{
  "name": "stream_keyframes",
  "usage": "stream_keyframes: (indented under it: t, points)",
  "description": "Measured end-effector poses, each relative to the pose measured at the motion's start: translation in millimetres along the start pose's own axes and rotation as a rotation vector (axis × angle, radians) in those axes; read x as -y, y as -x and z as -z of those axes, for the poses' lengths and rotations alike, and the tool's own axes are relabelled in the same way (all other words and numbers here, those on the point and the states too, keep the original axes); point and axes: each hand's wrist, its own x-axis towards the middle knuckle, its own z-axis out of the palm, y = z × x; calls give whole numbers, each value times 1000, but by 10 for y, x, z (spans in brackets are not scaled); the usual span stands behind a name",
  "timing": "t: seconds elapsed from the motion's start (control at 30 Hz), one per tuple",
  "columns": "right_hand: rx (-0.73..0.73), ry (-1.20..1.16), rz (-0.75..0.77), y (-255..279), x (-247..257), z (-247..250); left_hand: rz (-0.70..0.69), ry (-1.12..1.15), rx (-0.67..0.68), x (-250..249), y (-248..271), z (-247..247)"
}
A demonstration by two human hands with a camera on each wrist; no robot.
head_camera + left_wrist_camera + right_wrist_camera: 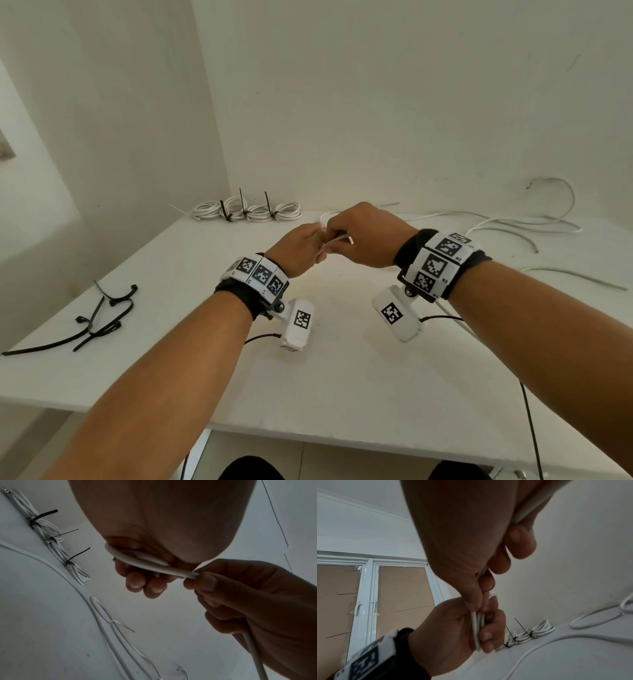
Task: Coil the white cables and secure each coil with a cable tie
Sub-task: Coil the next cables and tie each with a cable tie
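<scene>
Both hands meet above the middle of the white table (342,377). My left hand (301,248) (137,574) (476,626) grips a small coil of white cable (337,240) (145,562) (476,628) in its curled fingers. My right hand (363,236) (214,582) (481,588) pinches the same cable beside the coil, and the cable runs on through its palm. Three finished coils (246,210) (51,539) (527,632), each bound with a black cable tie, lie in a row at the table's back.
Several loose black cable ties (99,318) lie near the table's left edge. Loose white cables (513,226) (106,622) (594,620) trail over the back right of the table. Walls close in behind and on the left. A window (368,601) shows in the right wrist view.
</scene>
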Motion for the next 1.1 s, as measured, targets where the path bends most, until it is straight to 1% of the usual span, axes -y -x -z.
stream_keyframes:
  t: [0.1, 0.17, 0.27, 0.33, 0.4, 0.47, 0.57, 0.67, 0.77, 0.87, 1.03, 1.1]
  points:
    - [-49, -83, 12, -24, -32, 49, 31, 34, -4, -17, 10, -11]
    - [-78, -150, 22, -29, -59, 96, 26, 77, 0, -23, 30, -45]
    - [-96, -228, 42, -26, -90, 128, 114, 474, -24, -33, 54, -97]
    - [-122, -268, 47, -24, -114, 142, 152, 626, -8, -49, 73, -118]
    - [-164, -317, 8, -21, -167, 182, 168, 687, 64, -65, 118, -116]
    - [-176, -372, -38, -14, -219, 227, 167, 710, 108, -83, 171, -111]
    - [-189, -416, -32, -10, -227, 216, 136, 845, 135, -130, 216, -100]
    - [-261, -462, -31, -15, -222, 125, 109, 962, 118, -200, 172, -70]
    - [-299, -470, -48, -7, -251, 17, 82, 981, 96, -236, 148, -48]
    - [-266, -464, -56, 15, -253, -87, 41, 1006, 80, -251, 147, -41]
    - [-104, -410, -63, 65, -139, -200, -56, 1100, 2, -346, 109, -44]
    - [-76, -363, -93, 61, -94, -248, -76, 1096, -35, -372, 68, -35]
